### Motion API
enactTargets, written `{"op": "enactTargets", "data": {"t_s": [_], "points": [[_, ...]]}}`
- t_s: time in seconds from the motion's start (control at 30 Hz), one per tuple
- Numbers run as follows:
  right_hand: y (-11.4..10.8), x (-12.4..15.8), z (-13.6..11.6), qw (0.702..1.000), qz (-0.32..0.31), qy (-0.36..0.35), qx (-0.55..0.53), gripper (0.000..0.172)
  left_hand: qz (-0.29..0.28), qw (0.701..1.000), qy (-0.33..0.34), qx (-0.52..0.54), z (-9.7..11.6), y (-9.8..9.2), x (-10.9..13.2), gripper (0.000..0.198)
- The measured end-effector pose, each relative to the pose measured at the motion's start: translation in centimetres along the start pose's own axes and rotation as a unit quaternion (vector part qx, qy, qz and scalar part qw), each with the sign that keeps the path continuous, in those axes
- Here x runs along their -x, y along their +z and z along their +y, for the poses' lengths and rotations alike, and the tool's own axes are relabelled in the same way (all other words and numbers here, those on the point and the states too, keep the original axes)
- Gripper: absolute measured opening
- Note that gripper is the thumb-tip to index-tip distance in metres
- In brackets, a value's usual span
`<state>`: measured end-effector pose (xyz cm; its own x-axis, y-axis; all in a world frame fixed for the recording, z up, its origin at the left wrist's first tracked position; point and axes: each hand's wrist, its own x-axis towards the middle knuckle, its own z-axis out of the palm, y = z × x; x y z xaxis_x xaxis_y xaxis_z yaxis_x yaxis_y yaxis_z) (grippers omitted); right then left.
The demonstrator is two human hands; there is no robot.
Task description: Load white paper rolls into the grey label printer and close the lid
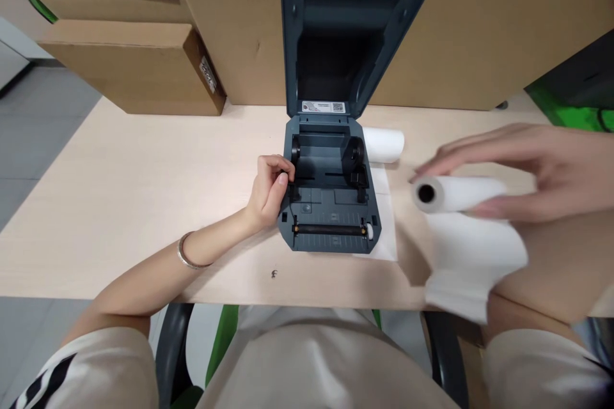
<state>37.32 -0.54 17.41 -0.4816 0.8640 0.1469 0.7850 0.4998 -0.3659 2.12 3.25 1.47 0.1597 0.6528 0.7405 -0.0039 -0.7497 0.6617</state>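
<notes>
A dark grey label printer [336, 201] stands on the table with its lid [355, 6] raised. Inside it I see black roll holders and a black roller [330, 229] near the front. My left hand [271, 192] is closed at the printer's left edge, fingers curled over the rim. To the right of the printer, my right hand [551, 166] grips a white paper roll [472, 194] between thumb and fingers, above the table. The roll's dark core faces left, and a loose strip of paper [474, 262] hangs from it.
Another white paper roll [386, 145] lies against the printer's right side, with a white sheet [387, 223] partly under the printer. Cardboard boxes [230, 32] line the table's back, a flatter box [125, 67] at left. A dark object with green [570, 112] sits at far right.
</notes>
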Motion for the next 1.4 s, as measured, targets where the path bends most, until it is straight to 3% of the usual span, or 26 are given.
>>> {"op": "enactTargets", "data": {"t_s": [0.23,0.4,0.57,0.7,0.8,0.87,0.93,1.07,1.4], "points": [[4.6,-7.7,-2.5,0.996,-0.005,-0.081,-0.036,0.045,-0.008,1.0,0.024,0.005,0.0,0.0,-0.2,0.019],[8.0,-9.5,-1.9,0.993,0.004,-0.113,-0.021,0.042,-0.01,1.0,0.016,-0.004,0.2,0.0,-0.1,0.019],[9.6,-10.4,-1.6,0.99,0.072,-0.107,0.056,0.056,-0.018,0.999,0.028,0.014,0.3,0.1,-0.3,0.013],[7.5,-9.4,-2.3,0.992,0.069,-0.104,-0.016,0.052,-0.021,0.999,0.036,0.018,0.2,0.1,-0.3,0.014],[5.4,-7.7,-3.7,0.984,0.016,-0.097,-0.149,0.049,-0.023,0.999,0.042,0.013,0.1,0.0,-0.3,0.012],[4.8,-6.6,-4.8,0.98,-0.021,-0.108,-0.168,0.048,-0.026,0.999,0.04,0.01,0.1,0.0,-0.3,0.012],[5.1,-5.7,-5.8,0.987,-0.026,-0.118,-0.11,0.038,-0.027,0.999,0.038,0.009,0.1,-0.1,-0.3,0.012],[7.0,-4.3,-7.1,0.988,-0.002,-0.154,0.015,0.003,-0.029,0.999,0.036,0.016,0.1,0.0,-0.3,0.014],[9.0,-1.1,-9.8,0.963,0.056,-0.209,0.158,0.034,-0.03,0.999,0.039,0.019,0.3,0.0,-0.3,0.014]]}}
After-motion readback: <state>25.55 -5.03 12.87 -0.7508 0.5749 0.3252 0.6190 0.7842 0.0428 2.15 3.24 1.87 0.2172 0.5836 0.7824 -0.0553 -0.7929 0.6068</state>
